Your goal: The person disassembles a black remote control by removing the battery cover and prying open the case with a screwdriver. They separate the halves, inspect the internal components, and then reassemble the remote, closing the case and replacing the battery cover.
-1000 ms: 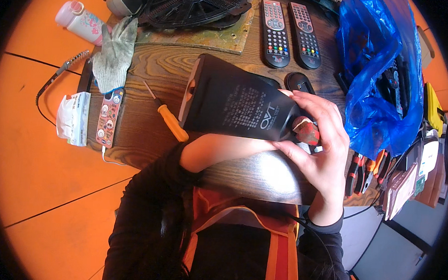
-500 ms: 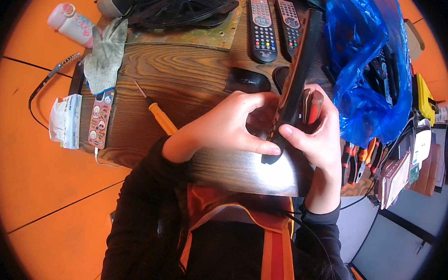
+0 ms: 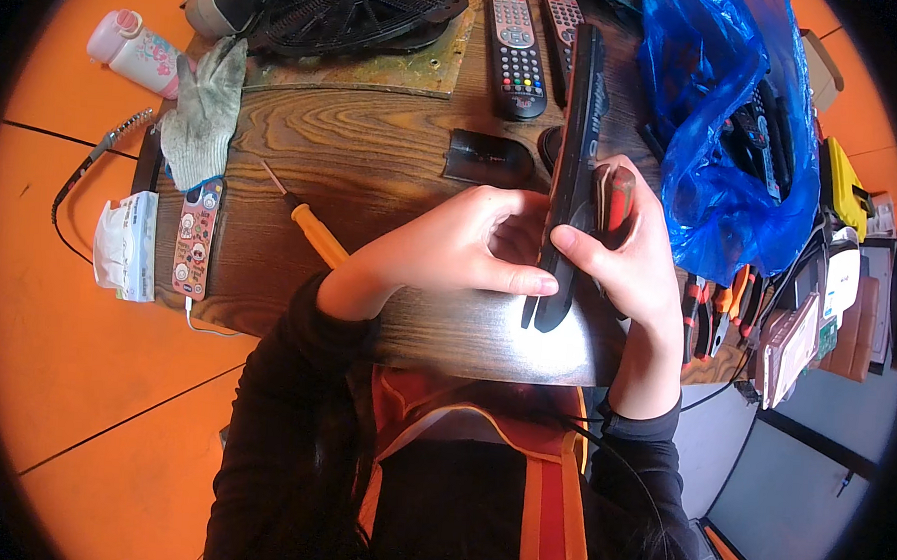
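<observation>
A black remote control (image 3: 576,135) stands on edge between my hands above the table, its long side toward me. At its near end a thin strip shows apart from the thicker shell. My left hand (image 3: 470,236) grips it from the left, thumb at the near end. My right hand (image 3: 625,248) holds it from the right with the thumb pressed on its edge. A tool with red handles (image 3: 617,195), seemingly pliers, is also tucked in my right palm; its far parts are hidden. Just beyond my left fingers lies a black curved cover (image 3: 489,159).
Two remotes, one grey and black (image 3: 516,58), lie at the back. A blue plastic bag (image 3: 717,212) with more remotes is at right, near several pliers (image 3: 712,317). A yellow-handled screwdriver (image 3: 318,236), phone (image 3: 196,239), glove (image 3: 205,119) and tissue pack (image 3: 128,246) sit left.
The remote has turned in my hands, so more of its side face shows, and its far end has shifted left. The near end now looks split. Both hands keep their hold.
</observation>
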### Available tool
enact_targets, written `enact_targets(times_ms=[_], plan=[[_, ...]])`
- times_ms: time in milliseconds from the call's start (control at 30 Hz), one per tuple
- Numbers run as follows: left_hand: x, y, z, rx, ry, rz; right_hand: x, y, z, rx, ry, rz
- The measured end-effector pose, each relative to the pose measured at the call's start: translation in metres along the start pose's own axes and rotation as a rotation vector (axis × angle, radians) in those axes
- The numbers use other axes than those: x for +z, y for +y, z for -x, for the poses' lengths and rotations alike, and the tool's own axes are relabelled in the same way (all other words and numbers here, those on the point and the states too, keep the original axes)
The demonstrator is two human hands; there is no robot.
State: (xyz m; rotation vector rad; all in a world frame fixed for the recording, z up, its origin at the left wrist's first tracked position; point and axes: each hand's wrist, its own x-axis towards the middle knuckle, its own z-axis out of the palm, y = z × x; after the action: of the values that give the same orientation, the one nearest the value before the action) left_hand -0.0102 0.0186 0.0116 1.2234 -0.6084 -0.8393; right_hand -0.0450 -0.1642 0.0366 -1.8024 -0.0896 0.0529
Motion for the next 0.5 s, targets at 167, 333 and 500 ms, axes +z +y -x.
enact_targets(times_ms=[167,333,500], plan=[[-0.009,0.006,0.000,-0.145,-0.055,0.025,-0.001,-0.002,-0.002,-0.073,0.037,0.210],[-0.011,-0.001,-0.001,0.202,0.133,0.164,0.006,-0.006,0.002,-0.370,0.285,0.671],[-0.002,-0.013,-0.007,0.219,0.367,0.328,0.013,-0.010,0.010,-0.366,0.236,0.732]])
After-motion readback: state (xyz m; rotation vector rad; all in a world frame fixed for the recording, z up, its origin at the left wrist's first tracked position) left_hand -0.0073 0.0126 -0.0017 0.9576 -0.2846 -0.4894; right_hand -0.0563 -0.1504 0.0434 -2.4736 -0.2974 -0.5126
